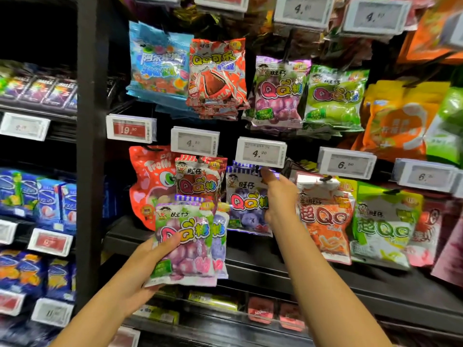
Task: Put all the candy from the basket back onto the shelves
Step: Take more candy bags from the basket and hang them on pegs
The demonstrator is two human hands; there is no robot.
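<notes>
My left hand [140, 271] grips a small stack of QQ candy bags low in front of the shelf. A grape bag [186, 244] faces me, and a blue one [220, 239] peeks out behind it. My right hand [276, 196] reaches up to the hook under the 4.20 price tag [261, 152]. Its fingers pinch the top right of a blueberry QQ bag [244, 204] hanging there. A strawberry QQ bag [198, 181] hangs on the hook to the left. The basket is out of view.
More candy bags hang on hooks above: blue gummies [157, 61], cola QQ [216, 71], grape QQ [276, 93], green apple QQ [334, 96]. Orange QQ [325, 216] and green QQ [383, 226] hang right of my hand. A black upright post [90, 146] divides off the left shelves.
</notes>
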